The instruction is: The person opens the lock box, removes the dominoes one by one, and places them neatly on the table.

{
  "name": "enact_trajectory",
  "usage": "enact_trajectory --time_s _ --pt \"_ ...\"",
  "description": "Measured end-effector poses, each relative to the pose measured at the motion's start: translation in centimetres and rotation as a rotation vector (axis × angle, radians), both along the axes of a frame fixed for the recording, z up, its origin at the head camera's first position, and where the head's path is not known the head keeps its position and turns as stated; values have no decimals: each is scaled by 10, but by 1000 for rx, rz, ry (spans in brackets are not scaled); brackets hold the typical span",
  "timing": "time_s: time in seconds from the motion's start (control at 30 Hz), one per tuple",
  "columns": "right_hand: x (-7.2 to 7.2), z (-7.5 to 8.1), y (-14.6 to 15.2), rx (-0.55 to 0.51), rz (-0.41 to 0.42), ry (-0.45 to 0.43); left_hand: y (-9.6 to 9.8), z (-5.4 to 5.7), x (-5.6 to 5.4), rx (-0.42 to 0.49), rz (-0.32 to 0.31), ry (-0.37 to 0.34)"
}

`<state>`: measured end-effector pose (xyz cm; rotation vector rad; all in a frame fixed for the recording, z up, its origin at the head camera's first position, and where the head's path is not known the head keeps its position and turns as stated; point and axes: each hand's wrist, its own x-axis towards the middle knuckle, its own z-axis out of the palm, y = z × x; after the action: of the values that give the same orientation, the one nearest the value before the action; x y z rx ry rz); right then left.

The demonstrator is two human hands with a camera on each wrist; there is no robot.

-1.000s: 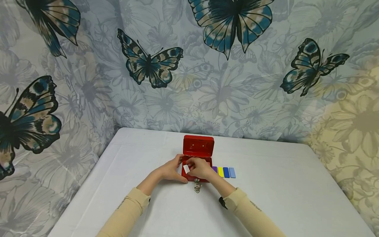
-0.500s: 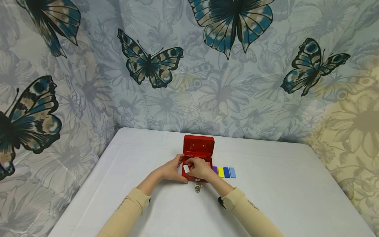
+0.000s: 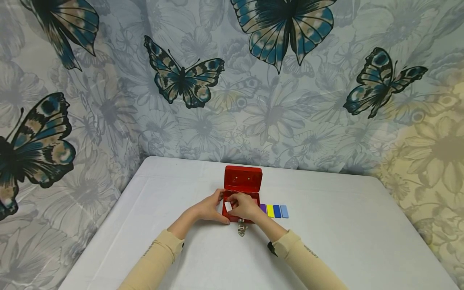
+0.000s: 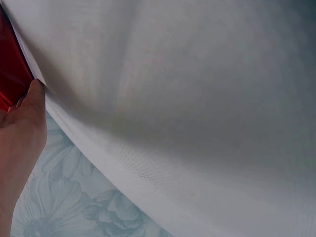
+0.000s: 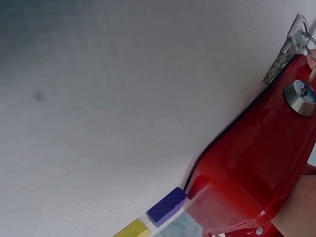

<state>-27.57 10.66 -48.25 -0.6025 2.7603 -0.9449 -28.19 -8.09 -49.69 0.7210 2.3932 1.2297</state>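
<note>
A small red metal cash box (image 3: pixel 243 178) stands on the white table with its lid raised. My left hand (image 3: pixel 210 207) holds the box's left side, thumb at the front corner and fingers toward the back; the left wrist view shows this hand (image 4: pixel 24 118) against the red wall. Inside the box, my right hand (image 3: pixel 244 206) pinches a small white piece (image 3: pixel 228 206) between thumb and fingers, near the left wall. Most of the box's inside is hidden under this hand. In the front lock (image 5: pixel 301 94) sits a key, with other keys (image 5: pixel 289 49) hanging from its ring.
Beside the box's right wall lies a row of small flat blocks: purple (image 5: pixel 168 205), yellow (image 3: pixel 270 211), dark blue (image 3: pixel 277 211) and light blue (image 3: pixel 284 211). The white table (image 3: pixel 326 233) meets butterfly-patterned hangings (image 3: pixel 203 133) at its back and sides.
</note>
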Motion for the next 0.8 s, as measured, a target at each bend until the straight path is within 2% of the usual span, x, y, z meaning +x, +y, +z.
enact_trajectory --time_s 0.33,0.8 --pt "3 0 4 -28 -28 -34 0 1 1 -8 8 -4" --pt "10 5 12 -139 -101 -115 0 2 1 -17 20 -25"
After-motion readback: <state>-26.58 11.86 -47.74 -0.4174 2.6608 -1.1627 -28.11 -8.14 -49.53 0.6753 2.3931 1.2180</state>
